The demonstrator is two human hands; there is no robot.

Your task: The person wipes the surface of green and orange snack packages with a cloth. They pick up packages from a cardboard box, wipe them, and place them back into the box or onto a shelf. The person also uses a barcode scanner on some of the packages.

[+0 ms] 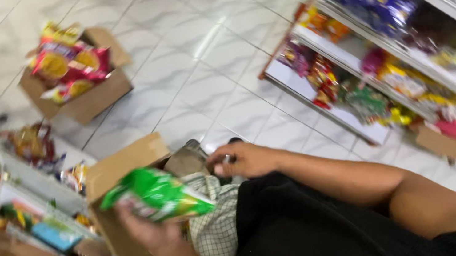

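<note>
My left hand (148, 226) is closed around a green snack packet (155, 195), gripping it from underneath so the packet lies across the top of my fingers and sticks out to both sides. It sits just above the open cardboard box (116, 166) beside my knee, with the raised flap of the box right behind it. The packet is bright green with a paler patch and a darker band near the lower edge; it looks like glossy, crinkled plastic film, soft and a bit puffed, longer than it is wide. The print on it is too blurred to make out.

My right hand (246, 159) is well apart from the packet, off to the right, curled loosely with the fingers bent; something small and dark seems to be at the fingertips, but I cannot tell whether I am holding it. Below it lie my black shirt (309, 232) and a checked cloth (214, 224), woven and soft.

The box is plain brown card, stiff and matte. A second cardboard box (88, 99) stands farther off on the pale tiled floor (199, 70), full of red and yellow packets. Shelves (353, 56) on the right and a rack (31, 181) on the left hold more bright wrapped goods.
</note>
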